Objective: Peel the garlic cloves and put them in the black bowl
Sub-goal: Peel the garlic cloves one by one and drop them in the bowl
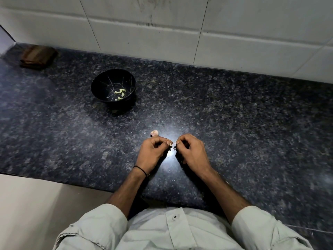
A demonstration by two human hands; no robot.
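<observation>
Round black bowl (101, 86) on speckled dark granite counter (234, 114): holds several peeled pale-green garlic cloves (119, 93), so part of the task is judged done. Well in front of the bowl and to its right, left hand (153, 153) and right hand (191, 153), fingers curled, together pinch one small garlic clove (173, 146), its peeling apparently under way. One papery unpeeled clove (154, 132) lies between bowl and hands, just beyond the left hand, awaiting its turn.

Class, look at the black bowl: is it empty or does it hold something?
Not empty. The black bowl stands upright on the counter, with several small pale garlic cloves lying at its bottom.
</observation>
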